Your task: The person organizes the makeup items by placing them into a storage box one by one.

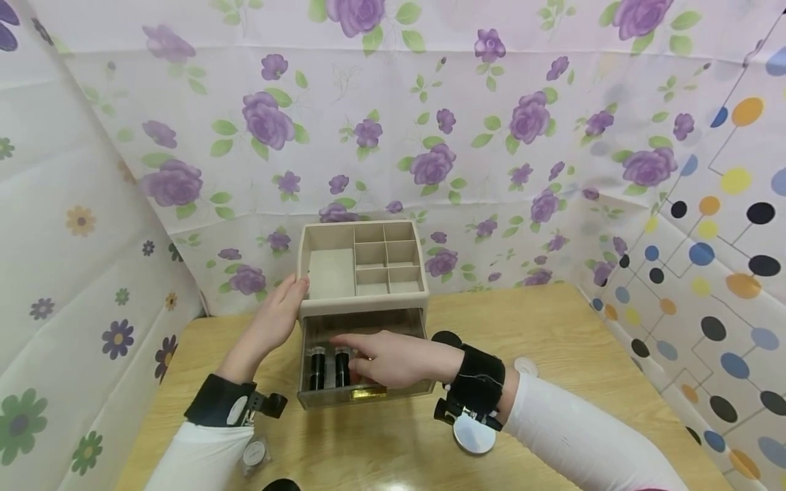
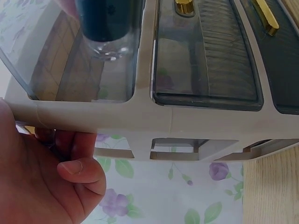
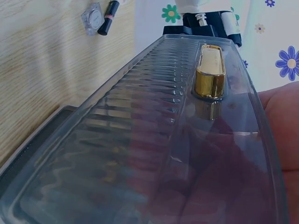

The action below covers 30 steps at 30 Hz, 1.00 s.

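A beige desktop organizer (image 1: 364, 300) stands on the table, its top drawer (image 1: 393, 393) pulled out. Two black lipstick tubes (image 1: 316, 368) with clear ends stand side by side in the drawer's left part; one dark tube (image 2: 103, 21) shows up close in the left wrist view. My left hand (image 1: 278, 317) grips the organizer's left side, fingers bent against its side wall (image 2: 117, 112). Over the drawer, my right hand (image 1: 393, 358) has its index finger stretched past the second tube and its thumb beside it. The other fingers are hidden. A gold handle (image 3: 210, 74) marks the drawer front.
The organizer's top has several compartments (image 1: 371, 254). Right of it lie a round mirror-like disc (image 1: 474, 436), a white round item (image 1: 526, 367) and a dark round item (image 1: 447, 339). Left front holds a small clear case (image 1: 254, 453). Floral cloth (image 1: 368, 136) hangs behind.
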Tool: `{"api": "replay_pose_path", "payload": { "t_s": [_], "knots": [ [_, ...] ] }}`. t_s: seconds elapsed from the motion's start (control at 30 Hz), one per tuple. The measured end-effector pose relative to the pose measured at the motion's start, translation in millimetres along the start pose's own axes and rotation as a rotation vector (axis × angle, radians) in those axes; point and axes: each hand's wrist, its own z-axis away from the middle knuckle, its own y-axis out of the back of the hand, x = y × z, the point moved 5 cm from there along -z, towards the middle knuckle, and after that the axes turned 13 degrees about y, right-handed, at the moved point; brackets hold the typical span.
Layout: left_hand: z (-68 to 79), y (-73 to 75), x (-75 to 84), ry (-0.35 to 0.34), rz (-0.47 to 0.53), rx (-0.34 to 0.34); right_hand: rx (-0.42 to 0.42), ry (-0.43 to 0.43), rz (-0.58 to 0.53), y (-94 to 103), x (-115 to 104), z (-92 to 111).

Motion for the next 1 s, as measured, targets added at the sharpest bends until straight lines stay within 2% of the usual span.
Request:
{"api": "replay_pose_path", "payload": {
  "t_s": [0.43, 0.53, 0.6, 0.67, 0.77, 0.87, 1.0],
  "knots": [
    [-1.3, -0.3, -0.9, -0.013, -0.011, 0.009, -0.003, -0.007, 0.011, 3.5, -4.1, 5.1],
    [-1.2, -2.0, 0.0, -0.014, -0.015, 0.005, 0.035, 0.001, 0.029, 9.4, -5.7, 12.5],
    [-1.4, -5.5, 0.8, -0.017, -0.014, -0.005, 0.097, 0.031, 0.049, 17.7, -7.3, 22.5],
    [-1.6, -7.1, 2.4, -0.021, -0.007, -0.015, 0.198, 0.078, 0.064, 30.5, -9.5, 37.1],
    [-1.4, -5.4, 6.5, -0.027, -0.008, -0.018, 0.379, 0.153, 0.070, 53.7, -8.9, 69.5],
    [-0.5, -1.3, 9.5, -0.029, -0.010, -0.021, 0.536, 0.139, 0.041, 70.7, 4.2, 111.0],
    [0.9, 0.6, 10.1, -0.030, 0.003, -0.045, 0.656, 0.054, -0.010, 74.3, 34.9, 167.3]
  ]
}}
